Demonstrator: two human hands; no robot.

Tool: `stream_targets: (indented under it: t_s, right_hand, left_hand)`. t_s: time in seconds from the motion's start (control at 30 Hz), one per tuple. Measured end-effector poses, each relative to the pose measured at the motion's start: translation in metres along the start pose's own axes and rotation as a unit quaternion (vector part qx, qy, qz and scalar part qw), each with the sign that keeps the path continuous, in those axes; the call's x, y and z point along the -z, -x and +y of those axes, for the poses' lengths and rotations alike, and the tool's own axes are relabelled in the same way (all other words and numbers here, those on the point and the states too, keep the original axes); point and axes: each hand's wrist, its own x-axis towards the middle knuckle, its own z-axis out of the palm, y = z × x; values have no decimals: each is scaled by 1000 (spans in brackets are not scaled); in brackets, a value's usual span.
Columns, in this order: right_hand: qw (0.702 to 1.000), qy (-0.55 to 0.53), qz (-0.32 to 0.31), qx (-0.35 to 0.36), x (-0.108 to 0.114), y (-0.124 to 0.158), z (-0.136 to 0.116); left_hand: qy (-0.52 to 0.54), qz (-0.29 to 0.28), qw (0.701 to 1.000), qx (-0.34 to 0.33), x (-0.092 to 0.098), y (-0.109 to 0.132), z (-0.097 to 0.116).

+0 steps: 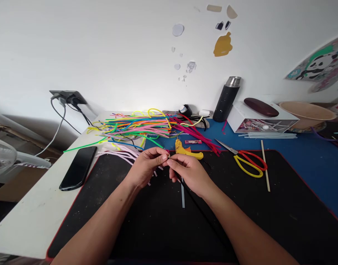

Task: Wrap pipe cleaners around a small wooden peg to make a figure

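My left hand (148, 165) and my right hand (189, 171) meet over the black mat, fingertips pinched together around something small that I cannot make out. A thin black strand (198, 202) runs from beneath my right hand towards the lower right; whether my fingers hold it I cannot tell. Just beyond my hands lies a yellow glue gun (189, 150). A pale translucent stick (183, 195) shows below my right hand. Lilac pipe cleaners (124, 152) reach behind my left hand. Part of what lies between the fingertips is hidden.
Many coloured pipe cleaners (141, 125) are heaped at the back. Scissors (248, 162) and a wooden stick (265, 165) lie right, a phone (78, 168) left. A black flask (226, 99), a white box (264, 116) and a bowl (307, 112) stand along the wall.
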Motion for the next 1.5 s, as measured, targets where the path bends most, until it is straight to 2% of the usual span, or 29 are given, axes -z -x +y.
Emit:
stream_targets:
  t_s: [0.17,0.43,0.67,1.5]
  right_hand:
    - [1000,2,23,15,3,-1,0]
    - [999,7,29,14,1,1,-3]
    - [1000,2,15,13,0,0,-2]
    - [1000,7,-15,-2,-1,1,0]
  left_hand:
    - [10,-27,999,16,3,0,6]
    - [-8,-23,1000,12,5,-1,5]
    - [-8,-35,999,-4,4,0,4]
    - [-28,-42,999,13,11,-1,8]
